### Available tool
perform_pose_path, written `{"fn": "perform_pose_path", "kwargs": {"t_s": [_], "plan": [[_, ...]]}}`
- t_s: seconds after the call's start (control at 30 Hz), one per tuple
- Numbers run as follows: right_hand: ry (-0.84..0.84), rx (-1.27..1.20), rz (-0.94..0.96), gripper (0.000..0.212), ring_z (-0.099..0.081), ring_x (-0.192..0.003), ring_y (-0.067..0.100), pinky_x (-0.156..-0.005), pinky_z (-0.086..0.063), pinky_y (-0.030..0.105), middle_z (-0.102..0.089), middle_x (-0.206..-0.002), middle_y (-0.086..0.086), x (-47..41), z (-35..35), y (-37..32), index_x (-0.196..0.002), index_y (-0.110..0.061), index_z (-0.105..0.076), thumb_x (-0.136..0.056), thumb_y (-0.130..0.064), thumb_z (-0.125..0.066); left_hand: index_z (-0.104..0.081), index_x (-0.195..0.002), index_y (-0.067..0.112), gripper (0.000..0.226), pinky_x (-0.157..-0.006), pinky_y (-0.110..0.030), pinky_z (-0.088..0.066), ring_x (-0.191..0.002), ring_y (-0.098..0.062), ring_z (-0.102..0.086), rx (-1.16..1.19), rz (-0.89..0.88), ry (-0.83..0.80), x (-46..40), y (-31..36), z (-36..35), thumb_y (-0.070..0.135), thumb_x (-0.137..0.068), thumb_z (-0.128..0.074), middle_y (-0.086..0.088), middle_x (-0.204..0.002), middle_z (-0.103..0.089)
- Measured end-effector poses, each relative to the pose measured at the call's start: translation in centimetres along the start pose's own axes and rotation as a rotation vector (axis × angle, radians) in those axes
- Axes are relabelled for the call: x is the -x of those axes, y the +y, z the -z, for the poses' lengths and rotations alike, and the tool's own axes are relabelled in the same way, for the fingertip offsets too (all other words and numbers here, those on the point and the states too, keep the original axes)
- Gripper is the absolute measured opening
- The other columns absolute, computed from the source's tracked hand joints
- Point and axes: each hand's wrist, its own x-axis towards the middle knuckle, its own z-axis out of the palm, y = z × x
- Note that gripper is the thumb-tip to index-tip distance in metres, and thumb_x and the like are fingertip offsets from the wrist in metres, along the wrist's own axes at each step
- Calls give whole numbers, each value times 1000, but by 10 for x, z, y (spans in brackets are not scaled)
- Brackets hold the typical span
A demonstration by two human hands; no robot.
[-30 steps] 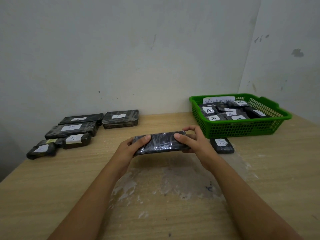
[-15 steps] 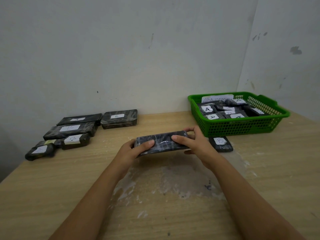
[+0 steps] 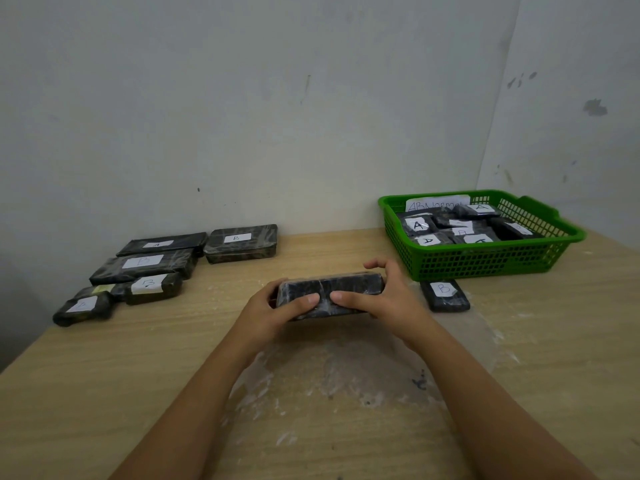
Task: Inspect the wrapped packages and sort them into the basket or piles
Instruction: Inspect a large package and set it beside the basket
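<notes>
Wrapped package [image 3: 330,289], dark and shiny, sits between both hands, just above the tabletop [image 3: 104,368]. Left hand [image 3: 268,311] grips its left end, thumb lying across the near face and fingers curled round the back. Right hand [image 3: 384,299] grips the right end the same way, thumb nearly meeting the other thumb, fingers hooked over the far top edge. Just right of the right hand there's a small package labelled B [image 3: 445,295] lying flat, and right behind that a green basket [image 3: 485,263] full of labelled packages plus a paper sign. Way off to the left of the left hand is a pile of packages [image 3: 152,268] marked A and B, near the wall.
</notes>
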Motion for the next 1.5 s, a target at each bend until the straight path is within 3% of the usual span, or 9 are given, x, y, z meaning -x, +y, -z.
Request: {"fn": "perform_pose_path", "kwargs": {"t_s": [0.13,0.33,0.5,0.6,0.7,0.83,1.07,1.2,1.5], "plan": [[-10,-2,-2,96,-71,-101,15,-79,-56,33,-70,-114,-3,2,-1,-3,-119,-45,-46,-40,-79,-88,-74,-112,27,74,-84,-27,-57,-97,-10,-73,-8,-33,36,1,-1,-1,66,-51,-86,5,-106,-78],[74,9,24,91,-72,-97,14,-89,-61,42,-69,-109,-1,3,-2,-4,-114,-37,-48,-42,-74,-90,-71,-119,31,79,-85,-23,-53,-101,-6,-71,-42,-36,4,1,0,-2,71,-53,-83,10,-110,-76],[58,18,-43,111,-67,-108,16,-98,-56,44,-64,-118,-3,1,0,-3,-123,-36,-44,-32,-83,-86,-70,-125,27,85,-87,-26,-54,-104,-12,-72,-9,-1,-19,-2,2,3,74,-55,-78,4,-116,-74],[17,50,-74,115,-63,-114,15,-104,-52,41,-60,-123,-6,1,1,-3,-135,-33,-42,-41,-85,-83,-72,-122,22,76,-90,-30,-55,-104,-17,-73,35,8,-17,-2,3,7,68,-62,-81,-1,-115,-76],[7,39,-85,103,-63,-114,16,-106,-51,41,-60,-121,-8,1,1,-2,-135,-30,-49,-53,-84,-79,-75,-116,18,55,-86,-27,-53,-101,-19,-74,64,5,-13,0,7,9,55,-76,-83,-3,-109,-78],[57,-45,-46,85,-71,-102,13,-97,-56,36,-70,-109,-4,4,1,-8,-125,-24,-57,-57,-67,-84,-75,-116,17,50,-86,-28,-53,-102,-20,-74,75,14,-36,1,10,7,49,-77,-76,-3,-109,-78],[-14,-144,-71,41,-69,-89,7,-84,-53,24,-71,-108,0,6,4,-13,-126,-16,-60,-92,-37,-71,-77,-115,17,65,-94,-35,-53,-105,-24,-73,125,9,-39,-1,7,17,59,-66,-80,-5,-112,-78],[24,-196,-50,35,-72,-79,2,-68,-53,15,-74,-102,1,4,7,-13,-123,-12,-63,-93,-28,-72,-76,-118,16,68,-98,-38,-53,-107,-24,-73,116,8,-69,-2,7,17,61,-67,-79,-5,-113,-78],[48,-166,-65,52,-68,-99,16,-90,-49,38,-73,-101,-5,5,7,-16,-117,-20,-64,-78,-54,-71,-77,-113,11,64,-93,-32,-52,-107,-17,-71,206,46,-56,-3,5,17,58,-70,-81,-7,-113,-77]]}}
